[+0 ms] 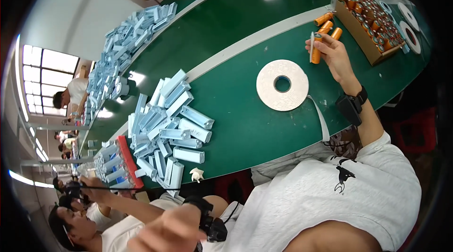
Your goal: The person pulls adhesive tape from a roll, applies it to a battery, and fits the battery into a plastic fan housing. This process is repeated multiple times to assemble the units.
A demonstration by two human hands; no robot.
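My right hand (334, 57) is closed around an orange cylinder (316, 53) that looks like a battery cell, held upright over the far right of the green table. A thin pale strip (312, 46) stands against the cylinder's left side, by the fingertips. Just behind this hand lie several more orange cylinders (325, 26). To its left, a large roll of white tape (269, 84) rests flat, its loose end hanging over the near edge. My left hand (167, 228) is low in the picture, off the table and blurred; its fingers cannot be made out.
A cardboard box (362, 37) full of orange cylinders stands at the right, beside white rings (409, 37). Pale blue plastic cases (165, 119) are heaped at the left, near a red bin (128, 162). A small white scrap (196, 174) lies by the edge. Another person (78, 228) sits at left.
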